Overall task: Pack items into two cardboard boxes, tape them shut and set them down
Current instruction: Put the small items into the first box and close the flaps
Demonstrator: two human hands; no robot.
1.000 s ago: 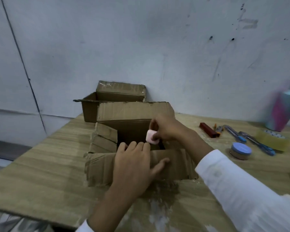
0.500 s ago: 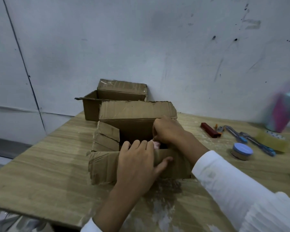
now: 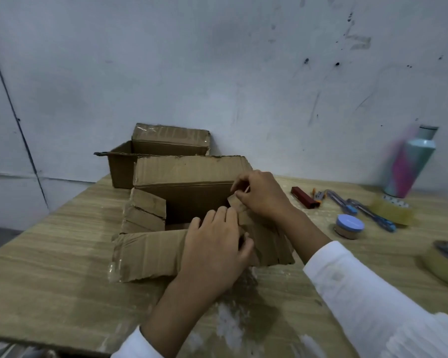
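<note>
R hand (image 3: 263,196) up from box (image 3: 191,177), fingers pinching side flap (image 3: 235,202), L hand (image 3: 212,244) gripping front flap (image 3: 145,251)

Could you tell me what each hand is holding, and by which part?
The right hand pinches the top corner of the right side flap; the left hand grips the front flap's upper edge, both on the near cardboard box.

A wooden table (image 3: 49,280) is carrying an open near box (image 3: 150,251) at its middle, with a far box (image 3: 169,138) standing just behind it. To the right, a red block (image 3: 304,197), pens (image 3: 347,205), a jar (image 3: 349,226) and a clear tape roll (image 3: 390,209) are lying near one another. A bottle (image 3: 409,164) is standing far right, and a tan tape roll (image 3: 445,264) is sitting at the near right.
</note>
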